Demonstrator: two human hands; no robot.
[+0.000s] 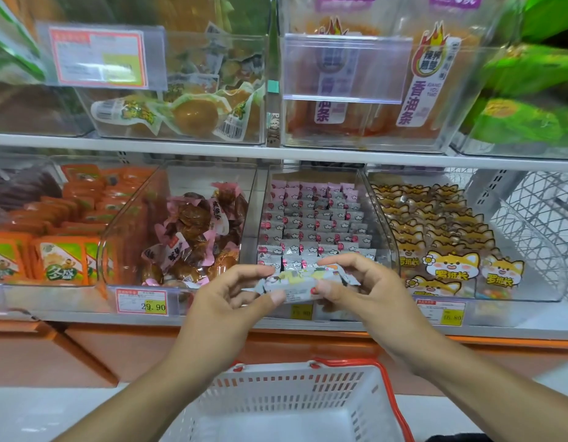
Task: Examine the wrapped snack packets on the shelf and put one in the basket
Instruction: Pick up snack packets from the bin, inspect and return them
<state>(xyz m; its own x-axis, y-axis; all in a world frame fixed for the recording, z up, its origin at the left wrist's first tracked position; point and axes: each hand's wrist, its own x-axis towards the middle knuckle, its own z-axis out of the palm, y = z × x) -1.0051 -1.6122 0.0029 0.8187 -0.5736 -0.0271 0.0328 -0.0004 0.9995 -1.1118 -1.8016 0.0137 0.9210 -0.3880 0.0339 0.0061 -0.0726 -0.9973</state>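
A small wrapped snack packet (303, 283), white with yellow and pink print, is held flat between both hands in front of the lower shelf. My left hand (231, 298) pinches its left end and my right hand (356, 288) pinches its right end. Just behind it, a clear bin (314, 218) holds several rows of similar pink-and-white packets. Below my forearms hangs a white plastic basket (292, 381) with a red handle and rim; its inside shows nothing in it.
Neighbouring clear bins hold brown snacks in pink wrappers (193, 231), orange packets (62, 250) and yellow fox-print packets (442, 237). Price tags (141, 300) line the shelf edge. An upper shelf (276, 151) carries more bins. A white wire rack (537, 212) stands at right.
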